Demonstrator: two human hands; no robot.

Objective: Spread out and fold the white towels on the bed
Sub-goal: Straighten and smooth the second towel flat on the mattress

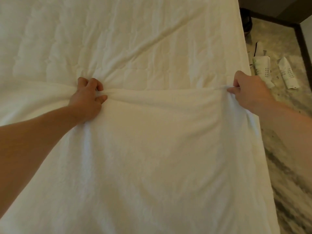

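Large white terry towel (152, 149) spread over white quilted bed (101, 39), left hand (87, 98) gripping its bunched far edge, right hand (249, 92) pinching far corner at bed's right edge, hands well apart

Head cam looks down, close over bed (118, 39).

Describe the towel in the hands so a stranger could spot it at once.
Find the wide bed with its quilted white cover. Across its near end lies a plain white terry towel, its far edge gripped by the left hand and right hand. Unlike the stitched cover, it is unquilted and bunched at both fists.
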